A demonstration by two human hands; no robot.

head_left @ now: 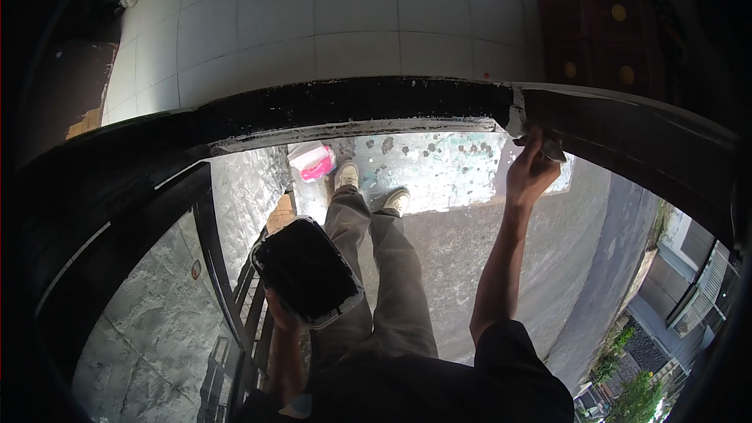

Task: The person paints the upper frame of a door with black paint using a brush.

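Observation:
My left hand grips the side of a rectangular plastic tub, whose inside looks black, like paint. The tub is held in front of my legs, low and left of centre. Raised to the right, my right hand is closed round a small dark object; its kind does not show clearly. The fingers are at the lower edge of a dark door frame beam, beside a whitish bare patch. Left of that patch the beam is glossy black with pale chips; to the right it is duller and brownish.
A dark-framed door or window stands at the left. Beyond the beam are pale floor tiles and a dark red cabinet. A white and pink bag lies near my shoes. Plants show at lower right.

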